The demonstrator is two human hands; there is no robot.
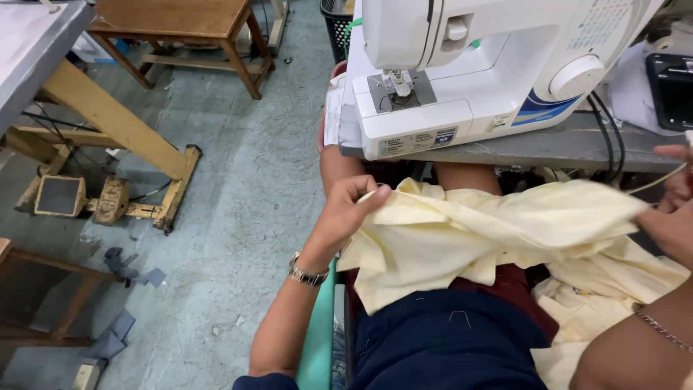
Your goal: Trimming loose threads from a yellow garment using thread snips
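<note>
- Left hand (345, 209), at 9 o'clock of centre, pinches the yellow cloth (476, 231) closed.
- Right hand (668, 217), at 3 o'clock, grips the cloth's other end.
- Cloth lies across the lap, sewing machine (476, 65) at 12 o'clock.

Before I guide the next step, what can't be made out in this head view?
- Right hand: cut off by the right frame edge.
- Pale yellow cloth: lower part folded under itself.
- White sewing machine: top cropped by the frame.
- Left hand: fingertips buried in the cloth.
</note>
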